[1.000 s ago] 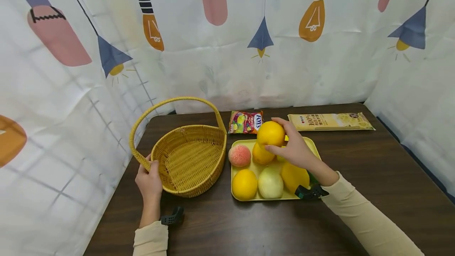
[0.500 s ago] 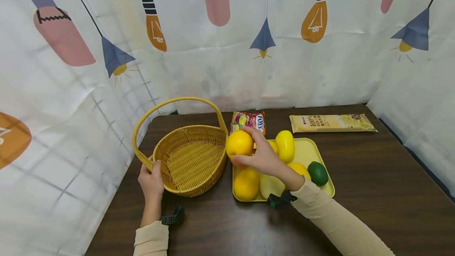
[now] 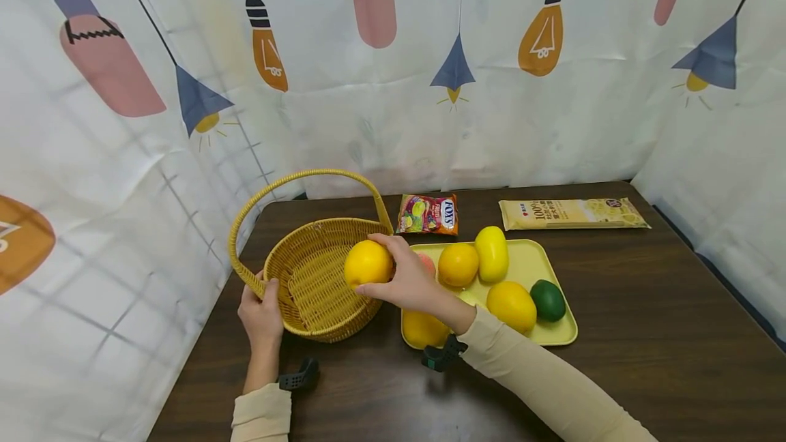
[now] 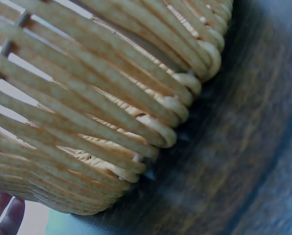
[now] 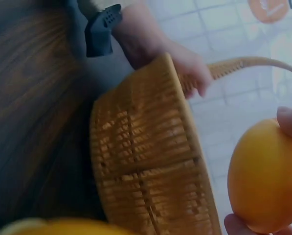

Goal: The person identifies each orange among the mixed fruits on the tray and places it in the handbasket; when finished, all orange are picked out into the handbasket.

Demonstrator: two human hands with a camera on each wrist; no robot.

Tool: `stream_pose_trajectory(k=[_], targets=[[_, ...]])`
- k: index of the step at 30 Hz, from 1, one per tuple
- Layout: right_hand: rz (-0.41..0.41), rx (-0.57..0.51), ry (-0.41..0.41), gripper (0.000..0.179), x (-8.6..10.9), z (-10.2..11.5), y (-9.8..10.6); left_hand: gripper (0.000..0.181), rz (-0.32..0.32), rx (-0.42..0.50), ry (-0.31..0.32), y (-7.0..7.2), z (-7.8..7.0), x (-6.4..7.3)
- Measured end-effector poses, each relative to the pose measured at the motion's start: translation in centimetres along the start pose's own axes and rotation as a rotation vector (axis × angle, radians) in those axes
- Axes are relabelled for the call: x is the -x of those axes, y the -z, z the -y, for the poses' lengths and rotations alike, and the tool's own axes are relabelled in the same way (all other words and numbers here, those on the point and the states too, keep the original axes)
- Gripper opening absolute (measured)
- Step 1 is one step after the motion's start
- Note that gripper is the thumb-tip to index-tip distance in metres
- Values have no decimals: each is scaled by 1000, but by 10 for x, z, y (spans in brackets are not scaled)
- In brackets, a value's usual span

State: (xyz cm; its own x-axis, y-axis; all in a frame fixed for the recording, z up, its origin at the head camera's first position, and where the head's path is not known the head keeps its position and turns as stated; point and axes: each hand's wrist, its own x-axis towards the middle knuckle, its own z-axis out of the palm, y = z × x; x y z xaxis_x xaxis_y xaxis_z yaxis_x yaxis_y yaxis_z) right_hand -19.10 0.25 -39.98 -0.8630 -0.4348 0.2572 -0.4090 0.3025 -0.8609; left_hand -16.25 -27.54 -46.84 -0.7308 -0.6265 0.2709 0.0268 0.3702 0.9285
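FOX'S packet (image 3: 428,214): on dark table (image 3: 638,305) | long yellow packet (image 3: 572,214): farther right | lamp-print cloth (image 3: 381,121): behind

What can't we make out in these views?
Head: part of the peach, hidden by the right hand.
Head: fine print on the long packet, too small.
Left wrist: most of the left hand, cut off at the lower-left corner.
Right wrist: part of the held orange, past the right edge; yellow fruit, blurred, cut off below.
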Motion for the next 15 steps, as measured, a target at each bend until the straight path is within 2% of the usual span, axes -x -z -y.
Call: stream_pose_trajectory(k=[5,9,15], targets=[[-10,34,15,85,-5,9,-22,39,10,19,7,2,-1,1],[-1,14,19,85,-8,14,-37,41,32,32,13,2,-2,2],[-32,-31,28,84,-19,6,-57,43,51,18,19,2,-1,3]])
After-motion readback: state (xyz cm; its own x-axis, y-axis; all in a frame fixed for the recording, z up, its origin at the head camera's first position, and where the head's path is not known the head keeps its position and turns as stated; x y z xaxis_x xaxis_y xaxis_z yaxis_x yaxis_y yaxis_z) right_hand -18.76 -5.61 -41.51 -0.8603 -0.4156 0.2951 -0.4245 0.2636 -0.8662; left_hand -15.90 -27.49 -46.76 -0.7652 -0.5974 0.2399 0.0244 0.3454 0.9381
